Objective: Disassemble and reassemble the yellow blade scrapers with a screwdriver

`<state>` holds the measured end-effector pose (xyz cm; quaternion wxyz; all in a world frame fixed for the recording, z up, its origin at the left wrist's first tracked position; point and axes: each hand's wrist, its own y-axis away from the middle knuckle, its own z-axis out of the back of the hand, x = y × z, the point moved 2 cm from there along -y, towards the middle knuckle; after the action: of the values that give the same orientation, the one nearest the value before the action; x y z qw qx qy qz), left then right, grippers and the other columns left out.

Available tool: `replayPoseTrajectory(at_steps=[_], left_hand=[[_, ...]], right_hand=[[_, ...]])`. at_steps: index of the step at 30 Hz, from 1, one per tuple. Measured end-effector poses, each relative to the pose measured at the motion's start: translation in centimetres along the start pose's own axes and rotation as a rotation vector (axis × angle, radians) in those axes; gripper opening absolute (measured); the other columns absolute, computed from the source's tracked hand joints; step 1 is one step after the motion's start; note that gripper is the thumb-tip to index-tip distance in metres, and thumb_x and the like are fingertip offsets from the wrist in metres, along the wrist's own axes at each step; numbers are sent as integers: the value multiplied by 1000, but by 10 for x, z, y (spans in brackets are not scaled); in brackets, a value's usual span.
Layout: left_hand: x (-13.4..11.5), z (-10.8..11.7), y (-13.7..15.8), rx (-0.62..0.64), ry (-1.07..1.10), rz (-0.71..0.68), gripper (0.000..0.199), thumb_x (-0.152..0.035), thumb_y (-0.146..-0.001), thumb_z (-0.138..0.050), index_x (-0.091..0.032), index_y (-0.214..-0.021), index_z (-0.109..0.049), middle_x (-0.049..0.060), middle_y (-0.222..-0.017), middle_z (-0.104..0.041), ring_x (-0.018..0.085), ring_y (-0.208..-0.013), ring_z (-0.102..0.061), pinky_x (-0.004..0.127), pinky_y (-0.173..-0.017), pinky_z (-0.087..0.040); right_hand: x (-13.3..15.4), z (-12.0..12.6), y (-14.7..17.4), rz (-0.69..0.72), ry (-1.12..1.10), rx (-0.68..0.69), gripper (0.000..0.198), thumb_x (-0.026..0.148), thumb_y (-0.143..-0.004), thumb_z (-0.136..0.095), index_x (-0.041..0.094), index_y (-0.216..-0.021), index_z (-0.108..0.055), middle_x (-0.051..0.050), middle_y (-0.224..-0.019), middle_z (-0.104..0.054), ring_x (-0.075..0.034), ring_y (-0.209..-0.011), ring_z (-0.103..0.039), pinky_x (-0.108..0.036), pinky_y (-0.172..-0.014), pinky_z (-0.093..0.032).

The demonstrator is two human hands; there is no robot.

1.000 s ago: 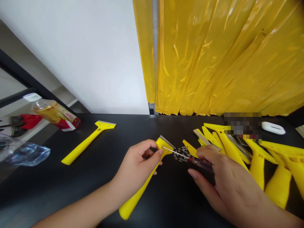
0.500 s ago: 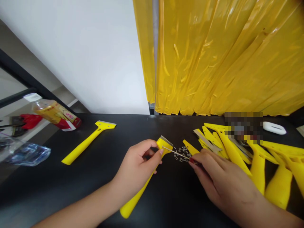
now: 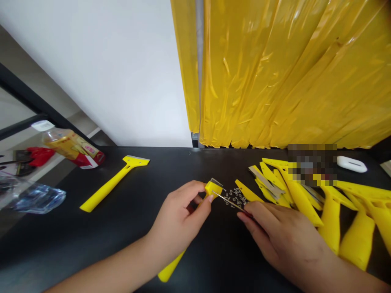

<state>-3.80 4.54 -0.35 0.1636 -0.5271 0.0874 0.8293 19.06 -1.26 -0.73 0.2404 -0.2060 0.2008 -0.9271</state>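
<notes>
My left hand is closed round the neck of a yellow scraper, whose head and metal blade point away from me. Its handle runs down toward the near edge, partly hidden under my wrist. Between the fingers and thumb of my right hand is a screwdriver with a thin metal shaft. The shaft's tip meets the face of the scraper head, by my left thumb. Small screws and nuts lie loose on the table just beyond the shaft, near a flat yellow plate.
Another yellow scraper with a blade lies at left. Several yellow handles, plates and loose blades are heaped at right, near a white case. A drink bottle and a clear plastic bag are at far left.
The scraper head has shifted slightly right and turned in my left hand. My right hand has moved a little left and down, with the screwdriver tip still on the head.
</notes>
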Motion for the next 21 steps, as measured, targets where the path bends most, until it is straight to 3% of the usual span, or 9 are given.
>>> replayPoseTrajectory(at_steps=[2, 5, 7, 10, 12, 14, 16, 19, 21], left_hand=[[-1, 0, 2, -2, -35, -48, 18, -36, -107, -60, -23, -100, -70, 2, -94, -67, 15, -77, -63, 24, -69, -53], [-4, 0, 4, -37, -78, -161, 13, -29, -108, -58, -23, -103, -68, 1, -96, -67, 14, -77, -62, 25, -72, -52], [-6, 1, 6, -60, -112, -251, 10, -24, -107, -58, -24, -106, -68, 1, -99, -68, 13, -80, -63, 25, -76, -52], [-11, 3, 5, -66, -174, -334, 10, -20, -106, -59, -24, -108, -68, 2, -105, -70, 14, -88, -65, 25, -82, -51], [-11, 7, 2, -61, -207, -313, 9, -21, -105, -59, -24, -107, -68, 2, -103, -70, 14, -86, -65, 26, -80, -51], [-7, 17, -7, -59, -219, -219, 10, -27, -105, -59, -24, -106, -68, 1, -97, -71, 15, -81, -65, 27, -76, -52], [2, 32, -19, -73, -191, -98, 14, -34, -105, -59, -24, -107, -68, 1, -93, -72, 18, -80, -69, 29, -75, -55], [23, 61, -41, -89, -192, 49, 27, -40, -100, -60, -21, -118, -65, 5, -101, -76, 24, -88, -76, 35, -81, -59], [39, 81, -54, -125, -388, 157, 39, -41, -99, -55, -21, -131, -61, 5, -102, -78, 25, -88, -77, 36, -80, -60]], right_hand=[[0, -3, 1, -166, -290, 122, 31, 32, -113, -48, 23, -84, -56, 4, -66, -60, -12, -53, -58, -28, -52, -40], [0, -9, 4, -665, -1006, 332, 47, 57, -111, -48, 24, -77, -48, 6, -62, -45, -9, -49, -41, -23, -47, -37], [4, -12, 6, -951, -1470, 442, 51, 65, -105, -55, 24, -76, -44, 10, -59, -34, -7, -44, -25, -21, -40, -27], [9, -13, 4, -1088, -1822, 497, 48, 59, -102, -65, 24, -78, -44, 11, -59, -32, -6, -44, -15, -18, -39, -21], [9, -15, 0, -1017, -1795, 475, 47, 59, -103, -64, 23, -77, -47, 11, -59, -32, -6, -44, -17, -19, -41, -27], [8, -17, -1, -898, -1629, 434, 46, 62, -104, -59, 23, -82, -54, 10, -60, -35, -7, -47, -25, -21, -46, -36], [5, -15, 0, -793, -1367, 379, 42, 61, -108, -51, 23, -95, -60, 6, -68, -47, -10, -56, -41, -24, -57, -45], [1, -5, 5, -663, -937, 382, 26, 47, -113, -43, 28, -106, -60, 0, -95, -63, -15, -87, -60, -29, -79, -51], [-1, 4, 7, -570, -699, 424, 15, 35, -111, -45, 30, -109, -59, 1, -105, -68, -17, -98, -64, -31, -86, -51]])
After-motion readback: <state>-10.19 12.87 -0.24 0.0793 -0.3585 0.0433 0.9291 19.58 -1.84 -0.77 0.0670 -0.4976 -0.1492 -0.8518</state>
